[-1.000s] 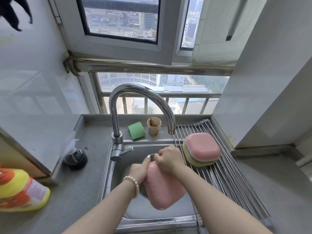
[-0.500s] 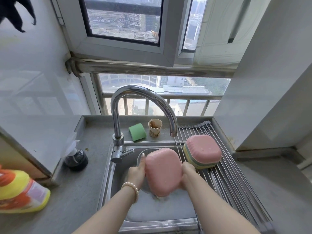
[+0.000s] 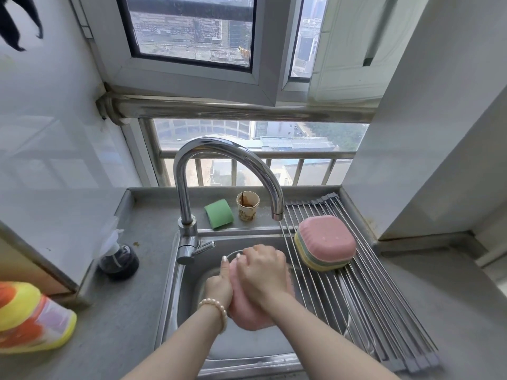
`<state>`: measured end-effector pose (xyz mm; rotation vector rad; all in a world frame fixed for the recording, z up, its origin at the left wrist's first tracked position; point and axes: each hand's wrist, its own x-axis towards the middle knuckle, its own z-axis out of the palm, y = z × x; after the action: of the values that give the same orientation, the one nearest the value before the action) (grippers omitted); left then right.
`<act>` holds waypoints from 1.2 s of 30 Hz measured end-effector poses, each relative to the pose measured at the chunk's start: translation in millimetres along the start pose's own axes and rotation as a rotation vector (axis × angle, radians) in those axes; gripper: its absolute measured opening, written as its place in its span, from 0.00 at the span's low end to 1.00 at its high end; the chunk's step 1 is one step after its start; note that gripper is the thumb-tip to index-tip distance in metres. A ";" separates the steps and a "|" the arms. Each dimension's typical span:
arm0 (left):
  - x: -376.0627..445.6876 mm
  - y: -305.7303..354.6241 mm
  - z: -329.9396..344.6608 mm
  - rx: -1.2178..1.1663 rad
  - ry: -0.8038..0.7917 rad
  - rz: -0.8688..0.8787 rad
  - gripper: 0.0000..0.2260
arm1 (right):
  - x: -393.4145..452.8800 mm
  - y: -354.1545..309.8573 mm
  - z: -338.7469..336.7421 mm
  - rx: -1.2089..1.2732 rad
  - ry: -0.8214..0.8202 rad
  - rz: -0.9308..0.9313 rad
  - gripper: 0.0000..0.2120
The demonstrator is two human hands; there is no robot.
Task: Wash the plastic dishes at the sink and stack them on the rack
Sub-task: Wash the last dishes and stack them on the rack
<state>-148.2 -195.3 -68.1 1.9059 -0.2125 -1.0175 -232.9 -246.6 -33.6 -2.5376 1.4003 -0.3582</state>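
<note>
I hold a pink plastic dish (image 3: 247, 316) bottom-up over the steel sink (image 3: 189, 303), below the faucet spout (image 3: 277, 215). My left hand (image 3: 219, 286) grips its left edge, thumb pointing up. My right hand (image 3: 262, 270) lies across the dish's upper face with fingers curved over its far edge. Most of the dish is hidden under my hands. On the roll-up wire rack (image 3: 365, 303) to the right sits a stack of upturned dishes (image 3: 325, 242), pink on top, green and yellow below. A round metal rim shows in the basin behind my hands.
A green sponge (image 3: 219, 213) and a stained paper cup (image 3: 247, 205) stand on the ledge behind the sink. A dark pump bottle (image 3: 119, 259) and a yellow-orange detergent bottle (image 3: 30, 319) are on the left counter. A wall rises right of the rack.
My right hand has moved from the dish's right edge onto its top face. The dish has sunk lower in the sink and tilted, and is now mostly covered.
</note>
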 end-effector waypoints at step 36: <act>-16.2 -2.6 -0.8 0.335 -0.276 0.118 0.09 | -33.1 59.6 -43.0 0.195 0.569 -0.362 0.29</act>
<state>-158.7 -184.9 -60.9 2.0127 -0.6843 -1.2210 -311.0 -252.7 -14.7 -2.6202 0.9658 -1.2949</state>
